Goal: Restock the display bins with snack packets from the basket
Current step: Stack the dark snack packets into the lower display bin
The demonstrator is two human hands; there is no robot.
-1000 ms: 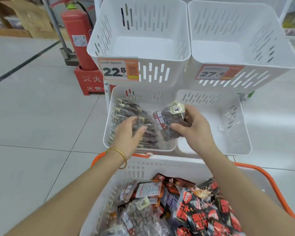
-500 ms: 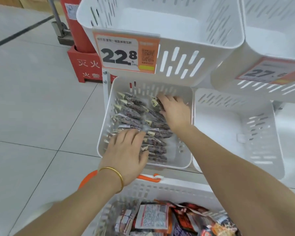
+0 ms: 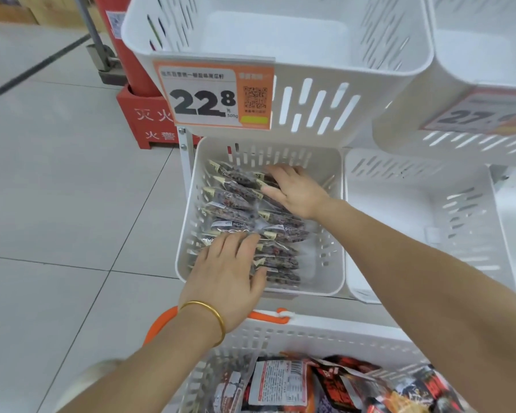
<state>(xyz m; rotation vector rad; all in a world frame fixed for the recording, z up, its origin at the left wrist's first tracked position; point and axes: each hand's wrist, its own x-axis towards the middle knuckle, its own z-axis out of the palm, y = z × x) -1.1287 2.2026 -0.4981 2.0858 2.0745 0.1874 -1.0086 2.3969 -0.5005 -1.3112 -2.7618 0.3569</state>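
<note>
I count four white slotted display bins, two above and two below. The upper left bin (image 3: 393, 93) carries an orange price tag (image 3: 215, 95) reading "22.8", with "元" and "500g" in small print and a QR code beside the figure. The upper right bin (image 3: 474, 55) has a second tag (image 3: 477, 114), blurred, of which I read only "27." The lower right bin (image 3: 429, 222) sits just beside the lower left bin (image 3: 328, 234), which holds the clear snack packets (image 3: 236, 210) of dark pieces with small cream labels, lying overlapped in two rows; I cannot count them exactly.

My left hand (image 3: 227, 278), a gold bangle (image 3: 212, 317) at its wrist, lies flat with fingers straight on the near packets. My right hand (image 3: 295, 189) rests with fingers spread on the packets at the back of the same bin, gripping nothing.

Below, the white basket (image 3: 310, 332) with an orange handle holds more packets (image 3: 280, 383), some red and black, one showing a white printed label too small to read. On the floor at left, a red stand (image 3: 149, 123) reads "灭火" and "火警".
</note>
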